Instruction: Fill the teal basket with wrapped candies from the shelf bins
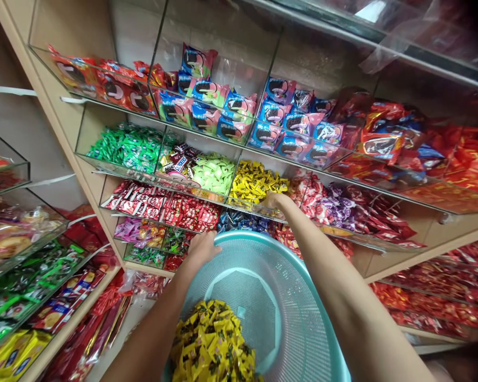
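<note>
A teal plastic basket (pixel 302 297) with mesh-like sides is in front of me. My left hand (pixel 203 248) is closed over its far rim, fingers curled around the edge. A heap of yellow wrapped candies (pixel 213 339) lies in the basket's near left part. Beyond the rim, my right hand (pixel 274 201) is at the front of a clear shelf bin, against the yellow candies in the bin (pixel 257 179). The fingers of that hand are mostly hidden, so I cannot make out whether they hold any candy.
Beside the yellow candies lie light green candies (pixel 215 171) on the left and red-and-white candies (pixel 306 191) on the right. Blue-wrapped cookie packs (pixel 207 119) fill a bin above. Wooden shelf posts (pixel 56 122) and more bins stand to the left.
</note>
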`<state>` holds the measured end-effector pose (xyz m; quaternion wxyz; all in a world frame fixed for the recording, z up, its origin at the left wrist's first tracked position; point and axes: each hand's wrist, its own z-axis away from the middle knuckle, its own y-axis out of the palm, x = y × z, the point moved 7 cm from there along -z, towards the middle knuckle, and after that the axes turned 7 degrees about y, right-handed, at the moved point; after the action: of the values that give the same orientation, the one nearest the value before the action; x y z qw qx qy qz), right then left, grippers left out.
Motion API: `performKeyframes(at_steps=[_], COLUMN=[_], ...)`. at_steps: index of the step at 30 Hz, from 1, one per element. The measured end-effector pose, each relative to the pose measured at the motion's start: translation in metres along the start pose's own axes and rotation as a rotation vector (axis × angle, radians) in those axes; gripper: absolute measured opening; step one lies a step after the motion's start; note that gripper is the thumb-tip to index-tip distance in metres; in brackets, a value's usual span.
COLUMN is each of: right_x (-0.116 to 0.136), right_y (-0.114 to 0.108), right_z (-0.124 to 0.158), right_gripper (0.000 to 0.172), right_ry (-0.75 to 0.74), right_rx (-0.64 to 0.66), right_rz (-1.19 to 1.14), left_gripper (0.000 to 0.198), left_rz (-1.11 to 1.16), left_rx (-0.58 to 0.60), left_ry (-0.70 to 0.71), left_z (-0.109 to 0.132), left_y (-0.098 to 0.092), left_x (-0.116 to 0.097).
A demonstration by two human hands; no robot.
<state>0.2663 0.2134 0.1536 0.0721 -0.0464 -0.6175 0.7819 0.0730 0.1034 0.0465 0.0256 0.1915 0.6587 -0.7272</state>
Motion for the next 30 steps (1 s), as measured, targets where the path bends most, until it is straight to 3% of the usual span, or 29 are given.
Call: performKeyframes(at_steps=[5,16,21,25,30], right_x=[0.001,0.007,-0.01,-0.022,-0.021], right_y=[0.003,-0.007,-0.013,-0.015,-0.014], right_z=[-0.004,0.005,0.004,0.003,-0.001], right_gripper=[0.059,0.04,0.024,0.021,0.017], right_ry=[0.048,-0.008,-0.004,0.025,0.021], right_rx=[0.061,0.074,0.057,0.031,0.121], right_rz=[0.021,-0.175,-0.489,-0.866,-1.378], left_gripper=[0.034,0.034,0.035,0.034,0.033], left_rz=[0.011,-0.024,-0.019,-0.022,-0.039], left_rx=[-0.007,-0.02,-0.018,-0.027,-0.044], left_ry=[0.007,-0.009,-0.019,-0.007,0.017], left_z=[0.0,-0.002,-0.003,-0.005,-0.008], left_y=[0.001,0.003,0.002,0.001,0.001], left_x=[0.0,0.006,0.006,0.004,0.0])
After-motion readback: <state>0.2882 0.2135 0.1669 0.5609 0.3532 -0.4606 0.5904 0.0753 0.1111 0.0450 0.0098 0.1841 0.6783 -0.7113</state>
